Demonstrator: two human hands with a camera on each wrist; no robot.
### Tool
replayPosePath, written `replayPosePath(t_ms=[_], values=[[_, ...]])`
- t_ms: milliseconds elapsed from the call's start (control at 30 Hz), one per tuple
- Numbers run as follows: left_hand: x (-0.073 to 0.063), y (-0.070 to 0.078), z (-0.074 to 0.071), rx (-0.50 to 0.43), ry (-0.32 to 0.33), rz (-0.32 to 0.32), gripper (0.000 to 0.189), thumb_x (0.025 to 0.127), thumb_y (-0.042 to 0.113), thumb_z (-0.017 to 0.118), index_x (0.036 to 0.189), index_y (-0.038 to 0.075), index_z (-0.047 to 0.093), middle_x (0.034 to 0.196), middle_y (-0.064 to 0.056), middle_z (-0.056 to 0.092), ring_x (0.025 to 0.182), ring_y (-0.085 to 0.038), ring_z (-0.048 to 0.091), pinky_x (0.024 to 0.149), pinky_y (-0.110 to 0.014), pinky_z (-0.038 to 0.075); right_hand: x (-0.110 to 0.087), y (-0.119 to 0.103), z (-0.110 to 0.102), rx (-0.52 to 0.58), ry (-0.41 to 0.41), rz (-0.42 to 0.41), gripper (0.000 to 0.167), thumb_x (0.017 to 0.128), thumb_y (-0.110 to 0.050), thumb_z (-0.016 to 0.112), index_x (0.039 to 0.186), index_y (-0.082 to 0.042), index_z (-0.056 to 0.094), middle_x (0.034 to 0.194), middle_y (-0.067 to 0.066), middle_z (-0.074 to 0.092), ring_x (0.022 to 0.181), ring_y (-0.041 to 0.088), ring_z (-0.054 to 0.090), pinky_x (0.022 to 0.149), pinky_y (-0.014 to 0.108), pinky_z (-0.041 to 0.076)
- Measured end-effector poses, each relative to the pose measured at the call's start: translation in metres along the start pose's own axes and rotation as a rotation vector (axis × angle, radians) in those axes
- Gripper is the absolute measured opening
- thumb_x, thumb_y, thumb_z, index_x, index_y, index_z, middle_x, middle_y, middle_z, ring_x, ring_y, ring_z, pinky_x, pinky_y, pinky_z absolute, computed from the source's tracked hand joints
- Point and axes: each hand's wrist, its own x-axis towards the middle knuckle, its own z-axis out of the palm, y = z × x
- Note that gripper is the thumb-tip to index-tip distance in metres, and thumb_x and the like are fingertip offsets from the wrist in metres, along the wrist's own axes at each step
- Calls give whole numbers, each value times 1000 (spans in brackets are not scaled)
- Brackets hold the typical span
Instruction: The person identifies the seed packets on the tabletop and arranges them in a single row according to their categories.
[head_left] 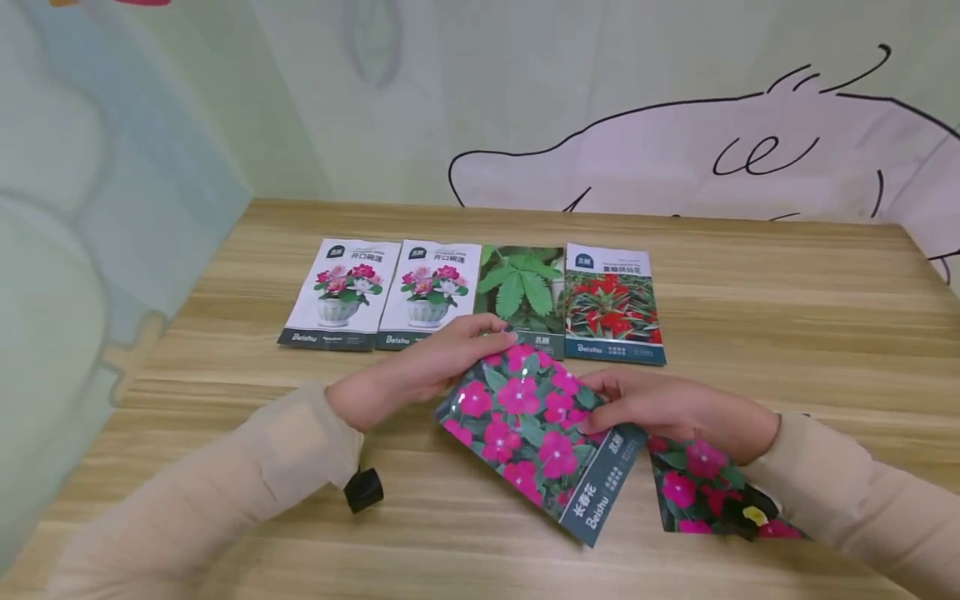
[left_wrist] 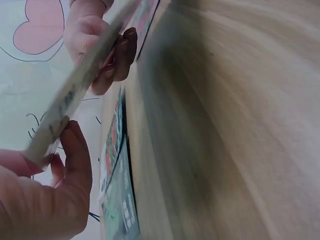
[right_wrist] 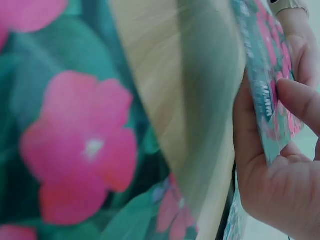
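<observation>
A seed packet with pink flowers (head_left: 525, 417) is held tilted above the table between both hands. My left hand (head_left: 457, 350) pinches its upper left corner, thumb on the printed face. On the opposite side my right hand (head_left: 667, 408) grips the edge, thumb on the front and fingers behind, as the right wrist view shows. From the left wrist camera the packet (left_wrist: 75, 95) appears nearly edge-on. A second pink-flower packet (head_left: 682, 487) lies on the table under the right wrist, partly covered by the sleeve.
Along the back of the wooden table (head_left: 787, 333) lies a row: two potted-flower packets (head_left: 337, 292), a green-leaf packet (head_left: 521, 287) and a red-flower packet (head_left: 613, 304). The left forearm overlaps the row's lower edge. A wall with cartoon drawings (head_left: 675, 150) stands behind.
</observation>
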Motion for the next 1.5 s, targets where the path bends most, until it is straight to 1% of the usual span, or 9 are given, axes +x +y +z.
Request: replayPosePath(t_ms=[200, 433, 567, 667, 833, 967, 1133, 1400, 1500], values=[[7, 8, 0, -33, -9, -4, 27, 96, 18, 52, 116, 1, 51, 102, -13, 61, 76, -16, 63, 73, -31, 55, -3, -7, -5, 42, 31, -59, 49, 87, -3, 58, 133, 6, 42, 103, 15, 67, 86, 26, 67, 75, 34, 55], [15, 18, -6, -23, 10, -1, 32, 94, 14, 55, 124, 3, 49, 100, -13, 62, 76, -15, 64, 74, -30, 55, -13, -20, -20, 116, 229, -81, 48, 89, -5, 55, 135, 0, 41, 103, 8, 65, 89, 23, 65, 80, 34, 54], [24, 25, -4, -116, 28, 18, 41, 93, 12, 56, 132, 5, 45, 115, -20, 60, 85, -19, 65, 81, -33, 53, -15, -25, -27, 137, 295, -101, 53, 90, -7, 54, 140, -1, 35, 103, 4, 65, 90, 19, 64, 81, 31, 53], [30, 30, -3, -232, 43, 32, 44, 93, 9, 56, 135, 7, 42, 122, -22, 57, 92, -22, 65, 83, -34, 52, -14, -25, -32, 167, 313, -108, 44, 91, -6, 53, 134, -8, 44, 102, 3, 65, 90, 17, 63, 81, 31, 53], [37, 36, 2, -365, 52, 63, 42, 93, 4, 55, 132, 5, 42, 115, -18, 60, 89, -19, 64, 85, -33, 51, -12, -29, -36, 256, 407, -115, 27, 93, -9, 52, 117, -20, 54, 100, -1, 65, 88, 15, 62, 79, 27, 53], [45, 39, 12, -369, 50, 81, 31, 92, 2, 55, 122, 1, 46, 98, -12, 62, 78, -16, 63, 84, -33, 52, -10, -36, -37, 359, 510, -152, 40, 93, -13, 56, 131, -18, 45, 101, -4, 63, 89, 12, 60, 80, 24, 52], [56, 39, 21, -349, 72, 92, 27, 92, 3, 57, 118, 1, 49, 104, -15, 64, 81, -17, 64, 82, -34, 53, -7, -45, -43, 439, 576, -168, 57, 93, -14, 57, 143, -18, 32, 106, -4, 59, 90, 11, 59, 79, 24, 52], [71, 41, 31, -412, 130, 112, 34, 95, 9, 54, 127, 6, 46, 90, -6, 57, 69, -14, 55, 69, -23, 54, -15, -43, -75, 410, 625, -193, 23, 90, -10, 61, 110, -22, 55, 99, -4, 61, 86, 11, 59, 74, 23, 53], [76, 43, 38, -448, 134, 122, 34, 96, 10, 52, 129, 6, 46, 89, -6, 55, 69, -14, 52, 75, -25, 54, -23, -37, -89, 328, 610, -193, 16, 91, -10, 59, 98, -24, 64, 93, -5, 65, 85, 11, 60, 73, 24, 54]])
